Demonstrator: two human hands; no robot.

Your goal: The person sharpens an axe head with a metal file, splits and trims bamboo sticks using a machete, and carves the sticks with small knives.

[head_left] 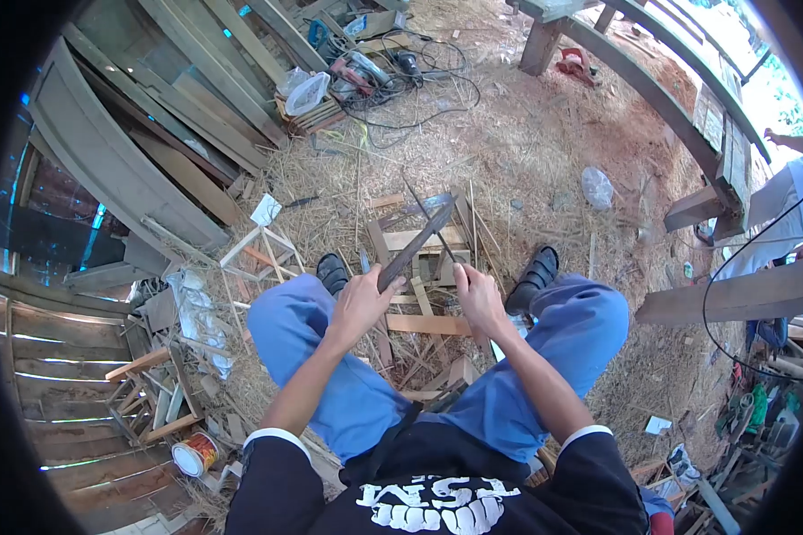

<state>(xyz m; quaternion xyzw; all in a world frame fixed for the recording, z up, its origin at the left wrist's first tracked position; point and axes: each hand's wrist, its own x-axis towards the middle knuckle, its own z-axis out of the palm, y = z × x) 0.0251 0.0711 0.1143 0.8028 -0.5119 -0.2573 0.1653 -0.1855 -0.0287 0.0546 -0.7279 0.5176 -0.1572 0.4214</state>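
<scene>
My left hand (360, 308) is closed around the near end of a long, dark, flat blade (417, 243) that slants up and away to the right. In my right hand (480, 298), closed too, is a thin dark rod (443, 239), possibly a file. The rod crosses the blade near its far part; whether they touch I cannot tell. Both hands are between my bent knees, above a low wooden frame (377, 241). Within and around that frame lie loose wood pieces, among them an orange-brown strip (428, 325).
Power tools (361, 76) with tangled black cables lie ahead. Boards (107, 143) lean at left, above a paint can (194, 455). A wooden beam structure (660, 98) stands at right, with another person (781, 209) beside it. Plastic bag (597, 188) and shavings cover parts of the ground.
</scene>
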